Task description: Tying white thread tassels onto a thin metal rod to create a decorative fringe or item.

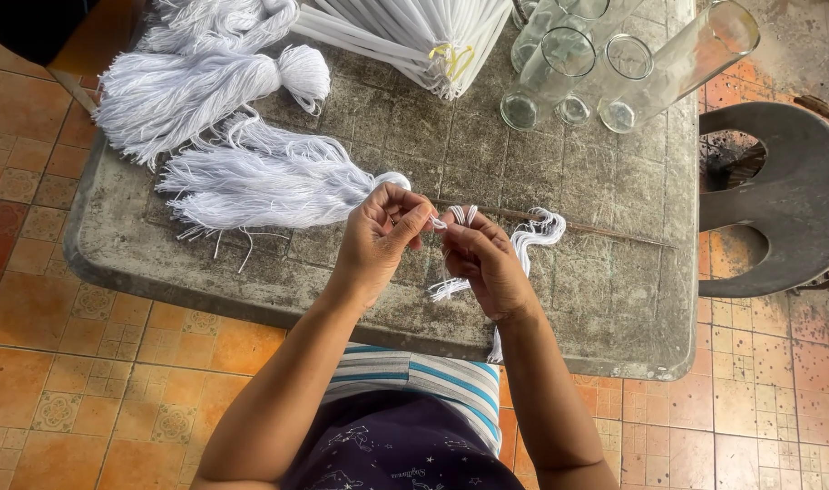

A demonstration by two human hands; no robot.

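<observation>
Yarn strands (457, 216) pinched between left hand (382, 231) and right hand (487, 263).

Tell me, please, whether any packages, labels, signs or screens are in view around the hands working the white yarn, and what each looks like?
No packages, labels, signs or screens show.
Nearest to one: a small yellow tie on the bundle of white strips at the table's far edge.
The clear glass jars at the far right show no labels.
The left hand and right hand hold only white yarn strands.
</observation>
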